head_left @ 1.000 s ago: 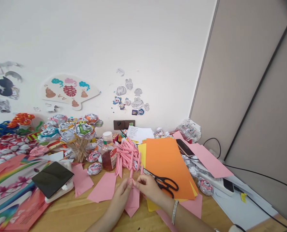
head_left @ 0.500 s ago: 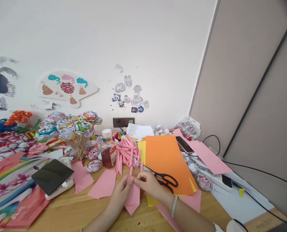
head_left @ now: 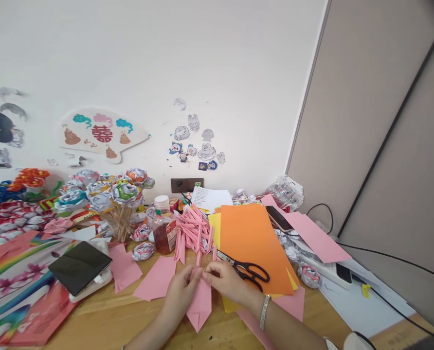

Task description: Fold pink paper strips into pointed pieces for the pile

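A pink sheet of paper (head_left: 201,304), folded to a point at its near end, hangs between my hands just above the wooden table. My left hand (head_left: 183,286) pinches its far end from the left. From the right, my right hand (head_left: 222,278) closes thumb and fingers on the same end; a bracelet circles that wrist. Beyond my fingers lies a heap of narrow folded pink paper strips (head_left: 192,226). Black-handled scissors (head_left: 251,273) rest close to my right hand, partly over an orange sheet (head_left: 251,233). Left of my left hand are loose pink sheets (head_left: 158,279).
A bottle of dark red liquid (head_left: 163,231) stands behind the left sheets. Crumpled paper flowers on sticks (head_left: 120,214) rise at the back left. A black tablet-like device (head_left: 80,267) lies left. A power strip (head_left: 324,265), cables and a phone (head_left: 278,218) are on the right.
The pointed near end of the pink paper has shifted slightly down and left. Both hands keep their pinch at the far end, nearly in place.
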### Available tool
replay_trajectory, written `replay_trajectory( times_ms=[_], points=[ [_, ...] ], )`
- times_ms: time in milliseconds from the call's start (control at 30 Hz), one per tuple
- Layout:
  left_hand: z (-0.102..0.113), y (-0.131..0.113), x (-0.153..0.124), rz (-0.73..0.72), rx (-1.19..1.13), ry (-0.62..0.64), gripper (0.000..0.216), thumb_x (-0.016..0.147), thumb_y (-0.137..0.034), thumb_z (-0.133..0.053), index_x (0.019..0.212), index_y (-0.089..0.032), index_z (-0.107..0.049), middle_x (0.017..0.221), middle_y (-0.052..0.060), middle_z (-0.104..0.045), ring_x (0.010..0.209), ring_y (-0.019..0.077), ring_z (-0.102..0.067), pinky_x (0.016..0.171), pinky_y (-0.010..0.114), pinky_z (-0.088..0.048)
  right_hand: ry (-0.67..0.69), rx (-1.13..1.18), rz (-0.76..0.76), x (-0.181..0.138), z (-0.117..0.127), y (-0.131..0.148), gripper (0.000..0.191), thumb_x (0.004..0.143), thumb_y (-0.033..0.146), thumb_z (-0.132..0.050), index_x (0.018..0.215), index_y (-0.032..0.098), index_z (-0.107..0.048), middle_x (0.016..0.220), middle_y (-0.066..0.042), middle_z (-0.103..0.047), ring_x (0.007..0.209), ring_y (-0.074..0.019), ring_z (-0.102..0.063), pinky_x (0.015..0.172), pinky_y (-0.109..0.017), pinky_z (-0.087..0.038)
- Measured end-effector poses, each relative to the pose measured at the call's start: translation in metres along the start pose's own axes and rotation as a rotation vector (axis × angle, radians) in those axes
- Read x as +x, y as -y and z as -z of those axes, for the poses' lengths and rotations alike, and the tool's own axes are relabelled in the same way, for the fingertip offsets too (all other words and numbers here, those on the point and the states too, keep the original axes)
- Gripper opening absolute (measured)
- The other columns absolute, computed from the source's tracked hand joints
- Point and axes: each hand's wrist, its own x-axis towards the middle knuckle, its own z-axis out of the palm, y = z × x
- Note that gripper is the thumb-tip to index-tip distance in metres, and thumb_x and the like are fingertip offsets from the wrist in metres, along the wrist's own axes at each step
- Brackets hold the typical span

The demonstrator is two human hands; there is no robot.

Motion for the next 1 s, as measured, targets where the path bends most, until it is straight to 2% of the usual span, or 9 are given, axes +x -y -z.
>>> replay_trajectory(
  times_ms=[300,367,467,567,700,900,1000],
  points=[
    [-0.004,0.003,-0.001,0.045,-0.184,-0.035,0.033,0.07,-0.047,-0.049,0.052,-0.02,-0.044,0.052,-0.004,-0.044,0.055,0.0144,-0.043,0.052,0.023,-0.035,0.0,0.054,-0.056,0.0,-0.004,-0.004,0.035,0.077,0.038,-0.049,0.054,0.017,-0.033,0.053,0.006,-0.031,0.05,-0.0068,-0.028,0.045,-0.02,-0.022],
    [-0.002,-0.002,-0.002,0.1,-0.28,-0.06,0.035,0.064,-0.05,-0.055,0.051,-0.019,-0.045,0.052,-0.004,-0.046,0.056,0.015,-0.045,0.053,0.023,-0.037,-0.009,0.081,-0.057,0.001,-0.002,-0.004,0.035,0.076,0.037,-0.05,0.053,0.017,-0.033,0.053,0.005,-0.033,0.05,-0.007,-0.029,0.046,-0.02,-0.023],
    [0.0,-0.01,-0.004,0.257,-0.512,-0.098,0.035,0.058,-0.052,-0.061,0.056,-0.018,-0.051,0.054,-0.003,-0.053,0.057,0.0157,-0.05,0.055,0.024,-0.04,-0.022,0.153,-0.063,0.001,0.002,-0.003,0.032,0.074,0.032,-0.054,0.054,0.017,-0.033,0.054,0.005,-0.032,0.051,-0.0073,-0.03,0.046,-0.019,-0.023],
    [0.001,-0.012,-0.004,0.391,-0.714,0.028,0.034,0.059,-0.049,-0.063,0.062,-0.017,-0.056,0.053,-0.001,-0.058,0.055,0.0164,-0.054,0.055,0.026,-0.044,0.011,0.205,-0.062,0.001,0.006,-0.002,0.029,0.075,0.029,-0.052,0.057,0.017,-0.034,0.055,0.006,-0.031,0.051,-0.0072,-0.03,0.046,-0.019,-0.023],
    [0.003,-0.009,0.001,0.43,-0.753,0.192,0.032,0.056,-0.043,-0.068,0.066,-0.015,-0.059,0.059,0.002,-0.063,0.058,0.0178,-0.059,0.054,0.026,-0.045,0.041,0.201,-0.037,0.0,0.01,-0.001,0.029,0.079,0.029,-0.046,0.057,0.017,-0.032,0.056,0.005,-0.029,0.052,-0.0072,-0.028,0.047,-0.02,-0.022],
    [0.004,-0.018,-0.003,0.4,-0.729,0.23,0.036,0.069,-0.05,-0.056,0.066,-0.013,-0.059,0.061,0.004,-0.064,0.059,0.0175,-0.06,0.057,0.027,-0.046,0.034,0.12,-0.009,0.0,0.012,0.001,0.029,0.079,0.026,-0.045,0.056,0.017,-0.032,0.055,0.005,-0.03,0.053,-0.0074,-0.029,0.048,-0.02,-0.022],
    [0.002,-0.019,-0.005,0.387,-0.733,0.251,0.033,0.068,-0.046,-0.06,0.07,-0.013,-0.06,0.064,0.004,-0.065,0.061,0.0174,-0.061,0.059,0.027,-0.046,0.021,0.097,-0.02,0.0,0.012,0.001,0.029,0.079,0.028,-0.046,0.055,0.017,-0.033,0.055,0.005,-0.03,0.052,-0.0074,-0.028,0.047,-0.02,-0.022]
  ],
)
